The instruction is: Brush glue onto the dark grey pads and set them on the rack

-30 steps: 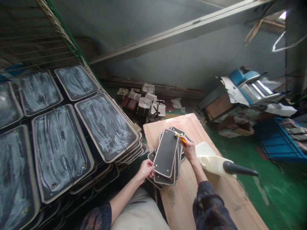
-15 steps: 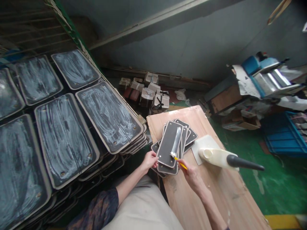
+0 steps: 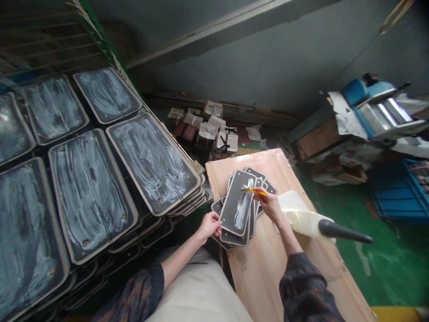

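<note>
A dark rounded rectangular panel (image 3: 233, 203) with a pale edge and small metal studs at its corners tops a fanned stack of similar panels on a wooden board (image 3: 258, 268). White paste is smeared along its right part. My left hand (image 3: 210, 225) pinches the panel's lower left edge. In my right hand (image 3: 271, 205) is a brush (image 3: 257, 191) with a yellow handle, its bristles touching the panel's upper right area. Right of the stack, a cream bottle (image 3: 306, 222) with a long black nozzle lies on its side beside a white sheet (image 3: 291, 200).
At left, a wire rack (image 3: 110, 49) bears stacked layers of larger dark panels (image 3: 92, 192) smeared white. Tied bundles (image 3: 217, 129) stand on the floor beyond the board. A blue machine with metal rollers (image 3: 385, 112) and a blue crate (image 3: 390, 192) are at right.
My right hand has moved the brush up the panel, away from its lower edge. The white smear is wider and reaches lower. My left hand stays at the panel's edge.
</note>
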{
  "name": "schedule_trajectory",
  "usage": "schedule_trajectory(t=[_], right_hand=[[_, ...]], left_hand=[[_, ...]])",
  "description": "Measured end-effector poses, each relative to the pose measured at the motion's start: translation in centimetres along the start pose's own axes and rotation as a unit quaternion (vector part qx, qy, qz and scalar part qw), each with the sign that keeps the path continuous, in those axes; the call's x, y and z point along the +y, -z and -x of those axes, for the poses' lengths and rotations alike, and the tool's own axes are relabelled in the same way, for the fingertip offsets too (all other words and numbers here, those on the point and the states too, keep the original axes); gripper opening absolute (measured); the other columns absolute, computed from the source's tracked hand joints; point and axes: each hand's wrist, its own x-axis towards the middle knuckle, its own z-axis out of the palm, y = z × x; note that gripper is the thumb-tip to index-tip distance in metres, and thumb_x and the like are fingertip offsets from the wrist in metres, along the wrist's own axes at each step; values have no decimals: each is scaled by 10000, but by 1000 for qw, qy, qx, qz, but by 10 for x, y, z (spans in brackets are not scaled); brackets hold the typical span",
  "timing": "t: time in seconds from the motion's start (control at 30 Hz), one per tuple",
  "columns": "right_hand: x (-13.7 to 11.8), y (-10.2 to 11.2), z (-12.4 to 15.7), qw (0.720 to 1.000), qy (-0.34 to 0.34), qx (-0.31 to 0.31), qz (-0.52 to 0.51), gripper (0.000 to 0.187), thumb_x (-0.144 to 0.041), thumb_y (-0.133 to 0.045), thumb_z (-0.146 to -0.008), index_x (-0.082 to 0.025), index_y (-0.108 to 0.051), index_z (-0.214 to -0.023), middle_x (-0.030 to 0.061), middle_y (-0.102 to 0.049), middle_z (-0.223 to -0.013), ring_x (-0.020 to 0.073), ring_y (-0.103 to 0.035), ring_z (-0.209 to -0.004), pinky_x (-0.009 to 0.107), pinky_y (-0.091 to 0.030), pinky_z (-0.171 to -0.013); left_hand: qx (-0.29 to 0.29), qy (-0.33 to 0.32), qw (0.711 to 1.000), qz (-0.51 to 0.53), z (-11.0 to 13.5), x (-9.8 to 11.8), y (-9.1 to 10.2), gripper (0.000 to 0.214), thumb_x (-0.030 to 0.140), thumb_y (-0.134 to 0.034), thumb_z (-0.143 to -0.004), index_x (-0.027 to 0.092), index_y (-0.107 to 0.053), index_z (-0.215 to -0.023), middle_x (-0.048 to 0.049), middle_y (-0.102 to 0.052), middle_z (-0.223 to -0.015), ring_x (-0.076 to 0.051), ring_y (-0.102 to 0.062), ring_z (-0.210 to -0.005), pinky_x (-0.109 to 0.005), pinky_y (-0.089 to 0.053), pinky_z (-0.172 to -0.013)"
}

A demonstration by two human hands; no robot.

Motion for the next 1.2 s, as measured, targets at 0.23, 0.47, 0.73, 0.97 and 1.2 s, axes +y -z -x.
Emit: schedule_trajectory(t=[0.23,0.47,0.73,0.97,1.2], right_hand=[[19,-18,-56,998,17,49,23,307,-416,-440,-956,-209,-640,-1062,39,-671,-802,208,-657,-744,310,-518,-703],[-5,-30,-11,997,28,-68,-2,267,-377,-460,-948,-214,-623,-1083,23,-667,-759,196,-664,-704,276,-524,-655],[-8,-26,-47,999,34,9,3,307,-410,-448,-956,-187,-632,-1061,39,-658,-749,200,-655,-694,286,-527,-649],[-18,-45,-12,997,53,-35,38,222,-302,-472,-927,-202,-626,-1051,36,-670,-775,193,-647,-685,260,-477,-630],[-57,-58,93,984,-40,-145,-92,235,-360,-448,-974,-202,-596,-1065,17,-655,-773,171,-643,-693,233,-484,-636]], left_hand=[[6,4,1000,10,-1,-2,0,201,183,-650,-780,155,-453,-749,34,-571,-488,-85,-551,-370,-142,-404,-358],[7,8,1000,22,0,-1,3,187,193,-655,-774,148,-474,-769,46,-553,-472,-87,-554,-367,-142,-412,-365],[12,6,1000,25,0,-1,4,147,165,-631,-789,142,-486,-793,37,-571,-494,-80,-566,-390,-135,-418,-379],[9,6,1000,29,2,1,6,181,204,-676,-768,133,-514,-810,41,-568,-492,-81,-567,-391,-139,-422,-388],[10,6,1000,28,2,0,6,90,110,-610,-774,118,-528,-813,26,-585,-512,-81,-568,-400,-150,-437,-392]])
